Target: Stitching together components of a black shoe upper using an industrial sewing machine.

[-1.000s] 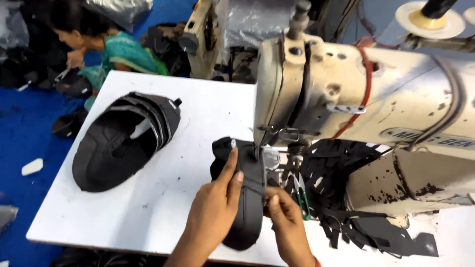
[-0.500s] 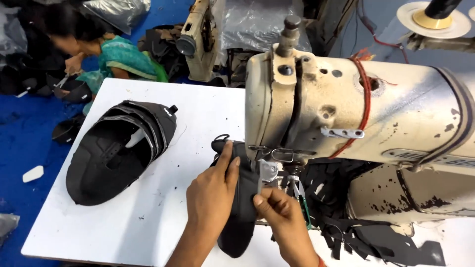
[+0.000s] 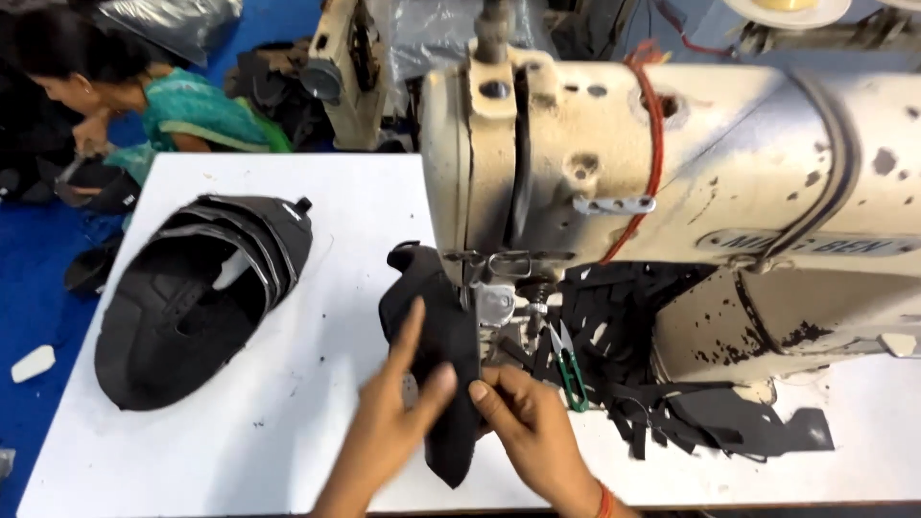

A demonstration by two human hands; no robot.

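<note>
While hands point(image 3: 460, 422) grip black piece point(image 3: 441, 336).

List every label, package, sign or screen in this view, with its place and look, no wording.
Nameplate: on the front of the cream sewing machine, right of centre; long narrow strip with dark lettering, partly crossed by a dark belt.
Grey plastic bag: top left on the blue floor, crumpled and shiny; contents hidden.
No signs or screens in view.
</note>
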